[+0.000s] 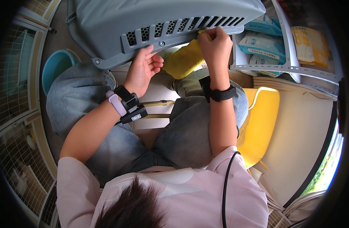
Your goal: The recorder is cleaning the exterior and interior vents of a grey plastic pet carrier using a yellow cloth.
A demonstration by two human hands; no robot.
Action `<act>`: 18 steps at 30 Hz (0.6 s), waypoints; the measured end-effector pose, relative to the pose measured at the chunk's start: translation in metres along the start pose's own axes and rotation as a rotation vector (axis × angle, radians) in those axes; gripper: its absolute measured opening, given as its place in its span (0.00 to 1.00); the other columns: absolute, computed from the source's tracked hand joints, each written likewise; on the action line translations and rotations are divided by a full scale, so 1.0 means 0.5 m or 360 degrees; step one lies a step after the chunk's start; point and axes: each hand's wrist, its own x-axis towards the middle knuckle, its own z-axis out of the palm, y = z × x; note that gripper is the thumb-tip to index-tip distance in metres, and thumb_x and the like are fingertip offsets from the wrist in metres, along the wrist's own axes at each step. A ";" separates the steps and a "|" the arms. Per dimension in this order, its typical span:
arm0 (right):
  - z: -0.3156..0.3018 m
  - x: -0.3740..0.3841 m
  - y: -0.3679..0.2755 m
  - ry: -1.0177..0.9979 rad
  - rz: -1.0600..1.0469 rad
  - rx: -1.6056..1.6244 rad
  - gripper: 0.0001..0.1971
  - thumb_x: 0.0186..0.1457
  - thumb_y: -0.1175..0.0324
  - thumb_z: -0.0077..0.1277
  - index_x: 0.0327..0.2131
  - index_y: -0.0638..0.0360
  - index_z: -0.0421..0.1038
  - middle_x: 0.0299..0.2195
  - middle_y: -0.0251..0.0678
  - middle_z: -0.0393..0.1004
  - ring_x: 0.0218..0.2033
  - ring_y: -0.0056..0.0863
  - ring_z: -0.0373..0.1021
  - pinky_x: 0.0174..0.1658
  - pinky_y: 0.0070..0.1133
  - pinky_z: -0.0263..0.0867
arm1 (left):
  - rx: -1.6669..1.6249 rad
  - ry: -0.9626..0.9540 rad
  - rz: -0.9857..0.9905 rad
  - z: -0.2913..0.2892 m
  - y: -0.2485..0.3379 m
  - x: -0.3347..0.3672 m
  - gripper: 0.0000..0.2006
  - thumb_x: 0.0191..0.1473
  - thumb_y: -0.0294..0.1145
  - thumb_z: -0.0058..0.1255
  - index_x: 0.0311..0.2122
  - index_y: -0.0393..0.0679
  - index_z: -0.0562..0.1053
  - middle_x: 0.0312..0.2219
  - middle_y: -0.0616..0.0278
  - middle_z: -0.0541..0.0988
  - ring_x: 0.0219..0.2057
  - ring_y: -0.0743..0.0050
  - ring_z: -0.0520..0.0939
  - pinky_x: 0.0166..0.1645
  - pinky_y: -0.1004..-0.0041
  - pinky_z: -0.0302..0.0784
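1. The grey shell (159, 17) on the far side looks like hard, smooth plastic, with rounded corners, a metal bolt (162, 43) and a long row of slanted vent slots (145, 34); a honeycomb pattern shows behind several.
2. The yellow cloth (184, 60) is soft and matte, bunched into a rounded, floppy shape with a narrow gathered end.
3. My right forearm runs almost straight to the far side, a black strap (222, 94) around the wrist. My right grip (209, 37) is pinched closed, fingers bent, on that gathered end, close by the shell's near edge.
4. My left forearm slants far and to the right. My left grip (147, 65) is loosely open, palm turned inward, fingers half curled, with nothing visible in it; one fingertip overlaps the shell's edge, though I cannot tell whether it presses there.
5. The cloth hangs from my right grip toward the left and near, between both grips, its left end just beside my left fingertips.
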 end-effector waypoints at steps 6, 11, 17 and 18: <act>0.008 -0.013 -0.015 -0.0075 -0.0077 0.0000 0.07 0.40 0.72 0.52 0.21 0.67 0.69 0.18 0.47 0.72 0.21 0.43 0.70 0.27 0.28 0.67 | 0.0007 0.0024 0.0019 0.001 -0.002 0.001 0.23 0.50 0.52 0.41 0.39 0.41 0.67 0.25 0.67 0.70 0.30 0.78 0.68 0.38 0.78 0.62; 0.023 -0.028 -0.029 -0.0147 -0.0202 0.0146 0.06 0.37 0.74 0.53 0.20 0.66 0.67 0.18 0.47 0.71 0.19 0.43 0.69 0.25 0.29 0.66 | 0.0037 0.0039 0.0038 0.004 -0.005 0.001 0.23 0.49 0.53 0.42 0.39 0.41 0.68 0.25 0.66 0.70 0.29 0.78 0.69 0.38 0.78 0.62; 0.038 -0.048 -0.049 -0.0204 -0.0312 0.0337 0.05 0.37 0.76 0.52 0.20 0.66 0.67 0.19 0.48 0.70 0.19 0.43 0.69 0.24 0.29 0.65 | 0.0044 0.0040 0.0047 0.006 -0.008 0.003 0.22 0.50 0.52 0.41 0.38 0.42 0.68 0.24 0.67 0.70 0.29 0.78 0.69 0.38 0.77 0.62; 0.041 -0.052 -0.052 -0.0203 -0.0311 0.0337 0.05 0.37 0.76 0.52 0.20 0.66 0.67 0.19 0.48 0.70 0.19 0.43 0.69 0.24 0.29 0.65 | 0.0035 0.0041 0.0052 0.006 -0.008 0.003 0.22 0.50 0.52 0.41 0.37 0.42 0.68 0.24 0.68 0.71 0.29 0.78 0.70 0.39 0.77 0.62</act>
